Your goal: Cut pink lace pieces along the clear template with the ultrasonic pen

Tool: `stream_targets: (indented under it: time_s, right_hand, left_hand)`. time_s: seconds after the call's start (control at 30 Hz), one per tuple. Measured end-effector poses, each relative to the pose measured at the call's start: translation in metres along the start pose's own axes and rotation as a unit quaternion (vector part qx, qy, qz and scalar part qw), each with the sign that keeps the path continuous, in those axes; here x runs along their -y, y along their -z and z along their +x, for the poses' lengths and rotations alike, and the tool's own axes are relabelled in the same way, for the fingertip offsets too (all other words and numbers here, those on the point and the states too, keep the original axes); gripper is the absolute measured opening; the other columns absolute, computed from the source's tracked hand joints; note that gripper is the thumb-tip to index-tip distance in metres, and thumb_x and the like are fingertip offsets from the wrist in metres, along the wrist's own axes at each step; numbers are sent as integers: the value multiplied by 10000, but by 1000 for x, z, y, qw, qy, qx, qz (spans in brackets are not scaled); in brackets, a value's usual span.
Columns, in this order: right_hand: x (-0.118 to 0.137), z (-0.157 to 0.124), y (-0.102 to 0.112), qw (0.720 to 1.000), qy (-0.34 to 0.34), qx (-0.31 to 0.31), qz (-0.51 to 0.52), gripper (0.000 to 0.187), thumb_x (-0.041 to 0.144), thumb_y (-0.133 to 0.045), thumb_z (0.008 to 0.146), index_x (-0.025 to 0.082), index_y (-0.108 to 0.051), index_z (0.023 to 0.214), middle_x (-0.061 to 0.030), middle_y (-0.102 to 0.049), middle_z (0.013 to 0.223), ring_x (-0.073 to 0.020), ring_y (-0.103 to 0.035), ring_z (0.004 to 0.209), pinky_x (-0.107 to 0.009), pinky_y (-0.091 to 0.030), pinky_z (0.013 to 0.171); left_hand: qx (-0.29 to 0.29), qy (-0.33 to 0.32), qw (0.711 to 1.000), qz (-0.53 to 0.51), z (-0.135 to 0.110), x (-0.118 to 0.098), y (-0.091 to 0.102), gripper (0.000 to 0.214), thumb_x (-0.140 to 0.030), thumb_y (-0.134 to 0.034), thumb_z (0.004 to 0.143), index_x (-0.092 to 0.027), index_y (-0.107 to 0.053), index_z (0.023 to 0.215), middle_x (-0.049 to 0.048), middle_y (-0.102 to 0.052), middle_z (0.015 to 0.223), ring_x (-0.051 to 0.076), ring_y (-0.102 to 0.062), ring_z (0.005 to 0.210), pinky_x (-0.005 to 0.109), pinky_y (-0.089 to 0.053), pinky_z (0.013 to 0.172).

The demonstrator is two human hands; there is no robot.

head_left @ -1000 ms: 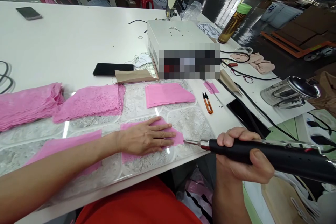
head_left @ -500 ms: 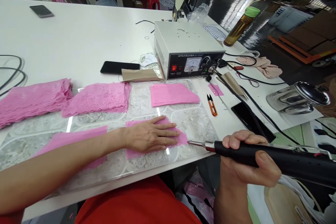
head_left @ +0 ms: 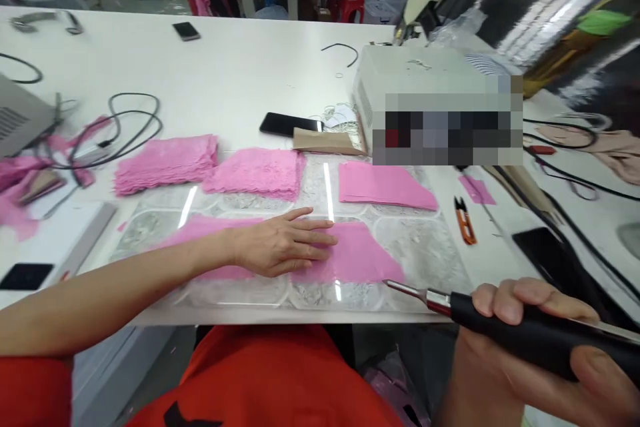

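Note:
My left hand [head_left: 284, 243] lies flat, fingers stretched out, on a pink fabric piece [head_left: 357, 255] that rests on a marbled mat [head_left: 425, 257] at the table's near edge. My right hand [head_left: 530, 353] is wrapped round a black hand-held tool [head_left: 520, 330]. The tool's metal tip [head_left: 400, 287] hovers just off the fabric's lower right corner. Another pink piece [head_left: 200, 230] lies under my left forearm.
Two stacks of pink lace [head_left: 165, 163] [head_left: 257, 172] and a flat pink stack [head_left: 383, 185] lie behind the mat. A white control box [head_left: 425, 73], a black phone [head_left: 290, 124], orange snips [head_left: 466, 223], cables [head_left: 130, 127] and a second phone [head_left: 545, 250] sit on the white table [head_left: 225, 73].
My view has swung left, which brings the cables and the grey box at the far left into sight. My left hand stays on the pink piece. The tool sits lower and further right in the picture.

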State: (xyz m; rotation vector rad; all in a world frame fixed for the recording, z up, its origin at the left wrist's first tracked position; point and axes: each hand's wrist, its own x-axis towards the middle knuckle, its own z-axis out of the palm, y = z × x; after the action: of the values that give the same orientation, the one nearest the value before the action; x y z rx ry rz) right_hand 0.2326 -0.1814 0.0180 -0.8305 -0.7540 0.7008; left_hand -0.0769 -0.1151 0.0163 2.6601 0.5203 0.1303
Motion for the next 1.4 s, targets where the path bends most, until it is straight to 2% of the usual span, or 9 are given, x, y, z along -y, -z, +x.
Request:
stream_targets:
  time_s: [0.13,0.3,0.43,0.57,0.77,1.0,1.17,1.4]
  right_hand:
    - [-8,-15,-12,997,-33,59,29,253,370,-555,584,181,-625,737,3,-539,702,-78,-384,461,-272,-354,391]
    - [-18,-33,-40,984,-67,155,54,260,340,-540,589,187,-632,777,0,-544,694,-101,-447,467,-285,-397,401]
    - [-21,-44,-63,980,-78,171,59,241,343,-561,578,185,-629,747,-5,-532,688,-98,-445,444,-287,-385,390]
    - [-24,-51,-77,979,-90,177,45,212,337,-562,582,206,-627,735,-2,-523,702,-98,-440,447,-298,-387,388]
    - [-26,-52,-77,977,-71,196,39,232,331,-544,585,210,-634,761,-1,-529,717,-106,-444,457,-305,-383,391]
    - [-17,-48,-75,988,-78,135,-5,212,331,-515,545,241,-628,700,-2,-477,662,-115,-390,451,-307,-337,385]
    - [-19,-50,-75,983,-83,161,8,225,329,-527,565,226,-634,735,-5,-503,707,-109,-409,447,-317,-365,384]
    - [-26,-58,-82,981,-67,180,24,235,332,-506,582,209,-620,748,-4,-506,712,-101,-416,441,-308,-357,385]
  left_hand:
    - [14,47,999,-1,-31,-6,-4,412,-189,-391,967,-230,-537,1350,24,-422,1490,210,-208,1464,468,-49,1214]
    - [14,75,997,10,-46,-8,-13,465,-137,-339,970,-262,-487,1393,-12,-370,1519,178,-174,1470,446,-23,1216]
    - [4,66,998,15,-49,-8,-21,534,-66,-383,914,-260,-475,1403,-15,-385,1509,175,-181,1467,443,-15,1218]
    - [16,84,996,5,-51,-11,-23,592,-31,-419,869,-304,-487,1389,-35,-390,1501,175,-209,1459,443,-23,1219]
    - [-4,65,998,12,-50,-14,-25,560,-39,-425,888,-300,-504,1377,-24,-415,1485,183,-222,1453,456,-44,1219]
    - [-44,48,998,10,-52,-11,-31,547,-58,-447,899,-318,-500,1377,-7,-465,1453,199,-299,1426,484,-96,1212]
    - [-30,53,998,11,-54,-12,-32,537,-66,-413,920,-323,-490,1385,-15,-442,1469,191,-282,1434,474,-69,1215]
    - [-45,61,997,-1,-53,-14,-33,543,-69,-439,896,-361,-526,1346,-30,-473,1448,184,-311,1421,471,-99,1214]
